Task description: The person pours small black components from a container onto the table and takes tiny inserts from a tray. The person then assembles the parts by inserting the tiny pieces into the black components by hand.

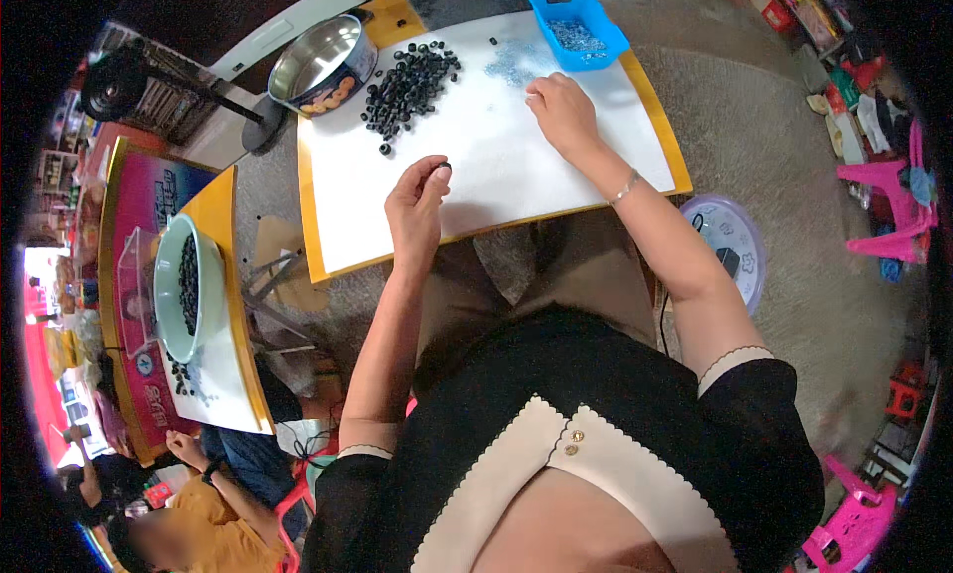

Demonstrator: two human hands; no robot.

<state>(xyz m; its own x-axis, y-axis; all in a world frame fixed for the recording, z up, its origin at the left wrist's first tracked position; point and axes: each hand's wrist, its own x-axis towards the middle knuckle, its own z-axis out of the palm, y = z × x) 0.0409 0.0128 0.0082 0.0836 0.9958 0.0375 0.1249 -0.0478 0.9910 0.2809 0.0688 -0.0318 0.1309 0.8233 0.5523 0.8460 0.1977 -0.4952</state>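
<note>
This looks like a small informal workshop for hand assembly, set up in a room with a bare grey floor (784, 166). A white tabletop (516, 166) with a yellow edge carries a heap of small black rings (409, 85), a blue tray (578, 27) of tiny clear parts and a round metal tin (320, 65). Beside it, another person (189, 513) sits at a second tabletop (223, 375) with a pale green bowl (174, 285) of the same rings, and pink plastic stools (888, 206) stand around the edges.
</note>
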